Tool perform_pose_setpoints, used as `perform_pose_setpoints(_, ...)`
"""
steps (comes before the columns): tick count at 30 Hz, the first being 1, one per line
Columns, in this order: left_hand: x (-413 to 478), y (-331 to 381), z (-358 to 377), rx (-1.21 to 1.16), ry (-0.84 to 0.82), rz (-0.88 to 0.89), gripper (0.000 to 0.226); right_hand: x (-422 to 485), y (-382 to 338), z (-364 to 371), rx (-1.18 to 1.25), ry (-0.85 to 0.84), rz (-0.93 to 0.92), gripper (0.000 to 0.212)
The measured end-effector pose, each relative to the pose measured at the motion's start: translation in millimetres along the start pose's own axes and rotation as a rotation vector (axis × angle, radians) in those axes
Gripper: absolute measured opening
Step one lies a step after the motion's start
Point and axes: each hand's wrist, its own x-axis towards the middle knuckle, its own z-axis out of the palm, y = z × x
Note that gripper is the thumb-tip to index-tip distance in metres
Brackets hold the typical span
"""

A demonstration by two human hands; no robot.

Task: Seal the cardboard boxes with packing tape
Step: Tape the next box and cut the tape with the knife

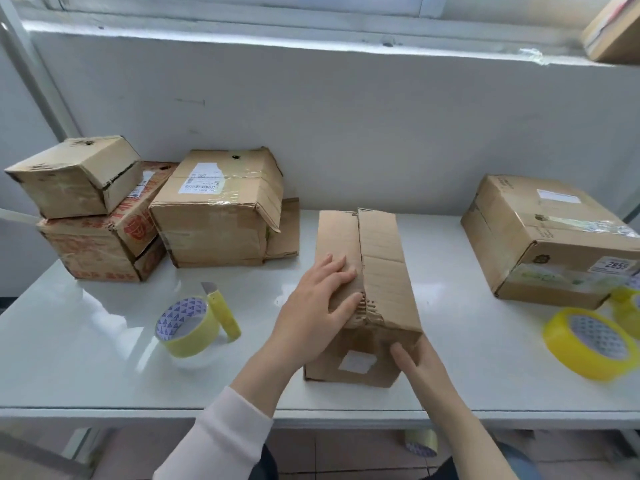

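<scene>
Nearest, the right hand [417, 360] clasps the near corner of the box [382, 268] standing mid-bench [86, 348], and the left hand [320, 301] presses flat-fingered on its flap, whose torn seam may spring open if released for the tape roll [185, 327].

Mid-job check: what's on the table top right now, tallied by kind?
Cardboard boxes: 5 – small top-left box, red-printed box, labelled box, centre box, right box
Tape rolls: 3 – left roll, right roll, cut-off roll at the right edge
Utility knife: 1
Total: 9
Cardboard piece behind the labelled box not counted: box or loose flap, unclear.
</scene>
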Motion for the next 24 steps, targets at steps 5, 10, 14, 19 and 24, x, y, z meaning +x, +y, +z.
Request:
perform_pose_setpoints(5, -4, 7, 4, 0.009, 0.019, -0.004, 0.044, 9, -35, -10, -0.265, 0.103, -0.221, 0.061)
perform_pose_setpoints(10, -1, 5, 1, 0.146, -0.031, -0.007, 0.041, 21, -55, -11, -0.806, 0.124, -0.234, 0.037)
perform_pose_setpoints(14, -5, 9, -13, -0.005, -0.103, 0.0, 0.038, 26, -79, -15, -1.046, 0.063, -0.153, 0.036)
perform_pose_setpoints(19, -47, -35, -69, -0.009, 0.169, -0.075, 0.025, 22, -112, 9, -1.06, 0.217, -0.286, 0.028)
perform_pose_setpoints(24, -90, -107, -96, 0.314, 0.332, -0.309, 0.034, 8, -122, 97, -0.679, 0.184, -0.697, 0.021)
